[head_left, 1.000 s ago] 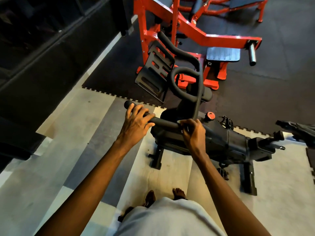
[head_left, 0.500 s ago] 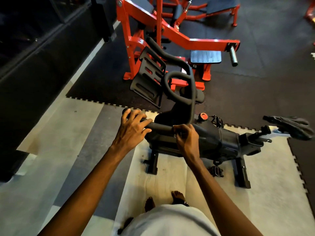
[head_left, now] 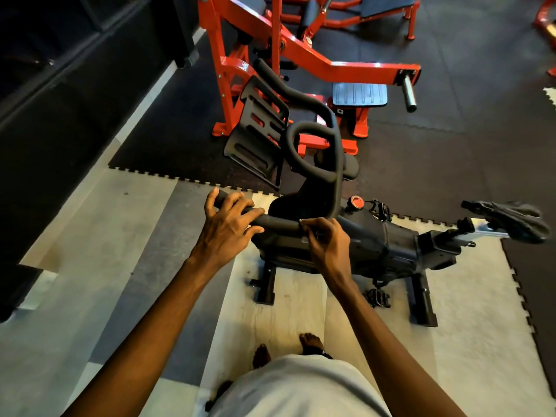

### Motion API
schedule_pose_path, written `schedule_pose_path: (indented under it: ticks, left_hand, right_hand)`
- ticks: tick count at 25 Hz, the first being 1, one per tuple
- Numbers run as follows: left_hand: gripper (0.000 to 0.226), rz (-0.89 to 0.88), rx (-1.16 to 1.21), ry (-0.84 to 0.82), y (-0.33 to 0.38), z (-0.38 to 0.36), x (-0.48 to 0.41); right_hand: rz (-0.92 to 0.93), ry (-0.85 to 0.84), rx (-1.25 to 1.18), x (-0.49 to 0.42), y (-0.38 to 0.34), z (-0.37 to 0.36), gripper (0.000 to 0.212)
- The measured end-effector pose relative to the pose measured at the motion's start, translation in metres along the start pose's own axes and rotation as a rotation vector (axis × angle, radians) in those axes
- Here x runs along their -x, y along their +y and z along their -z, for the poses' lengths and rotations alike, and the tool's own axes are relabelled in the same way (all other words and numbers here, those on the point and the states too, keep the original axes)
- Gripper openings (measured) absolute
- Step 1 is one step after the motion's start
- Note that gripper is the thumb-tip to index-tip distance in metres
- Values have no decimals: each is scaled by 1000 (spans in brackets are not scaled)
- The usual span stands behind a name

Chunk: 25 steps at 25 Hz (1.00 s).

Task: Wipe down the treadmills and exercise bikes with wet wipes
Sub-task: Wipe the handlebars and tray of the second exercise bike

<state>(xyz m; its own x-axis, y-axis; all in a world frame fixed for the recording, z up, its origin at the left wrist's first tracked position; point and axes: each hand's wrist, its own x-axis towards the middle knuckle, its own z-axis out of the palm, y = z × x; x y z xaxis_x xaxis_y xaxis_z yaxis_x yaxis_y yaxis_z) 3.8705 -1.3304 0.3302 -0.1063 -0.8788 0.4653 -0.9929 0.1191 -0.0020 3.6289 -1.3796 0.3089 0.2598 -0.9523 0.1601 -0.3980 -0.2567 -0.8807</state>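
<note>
A black exercise bike [head_left: 385, 245] stands in front of me, its saddle [head_left: 511, 219] at the right and its looped handlebar [head_left: 328, 145] rising at the centre. My left hand [head_left: 228, 227] grips the near end of the handlebar's left arm. My right hand [head_left: 326, 242] holds a small white wet wipe [head_left: 303, 233] pressed around the same bar, just right of my left hand. Only a sliver of the wipe shows past my fingers.
A red weight machine [head_left: 316, 61] stands behind the bike on black rubber mats [head_left: 451, 164]. A black tablet holder [head_left: 255, 133] juts from the handlebar. Dark wall and bench run along the left [head_left: 60, 100]. My bare feet [head_left: 310, 343] stand on pale floor tiles.
The view has shifted so the bike sits further left and its saddle is in full view. Both hands stay on the handlebar; the wipe's white edge now shows at my right fingers.
</note>
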Motion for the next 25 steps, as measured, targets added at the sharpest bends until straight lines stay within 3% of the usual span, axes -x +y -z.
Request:
schedule_pose_path:
  ticks: [5,9,12,17,22,25]
  left_hand:
    - [59,11,68,18,-11,1,3]
    - [78,178,168,-20,-30,7,9]
    - [76,172,235,-72,-38,11,12]
    - [66,166,321,-53,-37,11,10]
    - [64,216,387,-42,-27,11,11]
    - [62,246,413,-46,-25,11,12]
  right_hand:
    - [-81,82,11,-4,8,15,18]
    - [-14,-32,20,1,-11,-15,21]
    - [3,-81,58,-1,-14,-18,22]
    - [-58,25,89,-5,-4,5,22]
    - [6,-92,124,-9,-32,-30,27]
    - [18,-111,160,-9,-23,-12,26]
